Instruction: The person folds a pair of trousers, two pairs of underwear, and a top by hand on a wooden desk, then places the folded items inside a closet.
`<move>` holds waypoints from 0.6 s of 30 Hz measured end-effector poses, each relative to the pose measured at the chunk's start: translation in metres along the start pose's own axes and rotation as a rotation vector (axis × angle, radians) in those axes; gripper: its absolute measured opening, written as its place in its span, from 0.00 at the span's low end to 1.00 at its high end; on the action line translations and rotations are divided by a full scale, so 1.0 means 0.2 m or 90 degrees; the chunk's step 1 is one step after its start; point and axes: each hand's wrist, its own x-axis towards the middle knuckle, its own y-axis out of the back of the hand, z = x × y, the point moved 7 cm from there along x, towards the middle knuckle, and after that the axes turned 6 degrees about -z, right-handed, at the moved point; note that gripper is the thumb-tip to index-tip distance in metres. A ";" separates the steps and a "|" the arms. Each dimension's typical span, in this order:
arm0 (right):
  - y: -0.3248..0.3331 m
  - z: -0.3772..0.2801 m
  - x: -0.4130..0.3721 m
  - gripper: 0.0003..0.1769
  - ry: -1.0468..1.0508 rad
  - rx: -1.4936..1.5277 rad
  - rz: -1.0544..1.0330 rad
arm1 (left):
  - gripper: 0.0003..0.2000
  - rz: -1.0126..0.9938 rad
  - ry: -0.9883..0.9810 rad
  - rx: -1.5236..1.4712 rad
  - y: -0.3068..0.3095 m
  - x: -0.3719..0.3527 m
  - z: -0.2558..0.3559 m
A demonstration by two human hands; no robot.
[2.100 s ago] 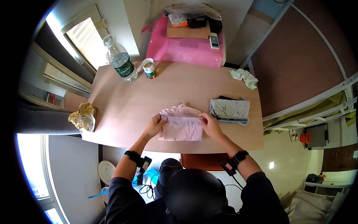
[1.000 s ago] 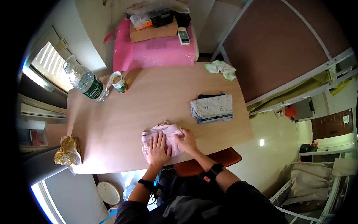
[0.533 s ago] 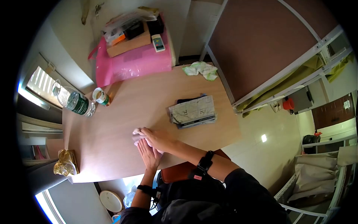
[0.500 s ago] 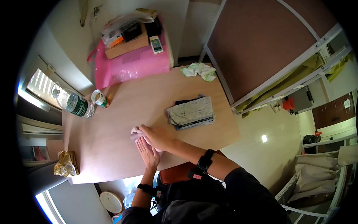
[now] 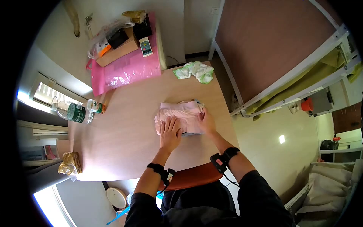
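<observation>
A folded pink cloth [image 5: 181, 113], perhaps a garment, lies on top of the stack of folded fabric [image 5: 192, 134], which it mostly covers. My left hand [image 5: 170, 133] rests flat on the cloth's left part with the fingers stretched out. At the right edge of the pink cloth, my right hand [image 5: 207, 123] has its fingers curled on the fabric. Only a dark strip of the stack shows along the near edge, and a little more at the far right corner.
A white and green cloth [image 5: 194, 72] lies at the table's far edge. On the left stand a plastic bottle [image 5: 73, 112] and a paper cup [image 5: 96, 106]. A gold package [image 5: 70, 163] sits at the near left corner. Pink wrap [image 5: 130, 73] carries a box and a remote [image 5: 145, 47].
The pink cloth, bunched under both hands left of the stack before, now lies spread on top of the stack. Both hands have moved right and farther apart.
</observation>
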 end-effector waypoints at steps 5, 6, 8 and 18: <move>0.03 -0.02 0.02 0.16 0.051 0.085 0.062 | 0.25 0.007 0.019 0.030 0.03 -0.03 0.00; 0.01 0.01 0.03 0.16 0.022 0.153 0.040 | 0.26 -0.033 0.025 0.052 0.02 -0.04 0.01; 0.03 0.04 0.02 0.16 0.010 0.167 0.046 | 0.27 -0.039 0.030 0.068 0.02 -0.07 0.05; -0.12 -0.40 0.02 0.27 0.335 -0.134 -0.066 | 0.27 -0.045 0.035 0.062 -0.05 0.32 0.01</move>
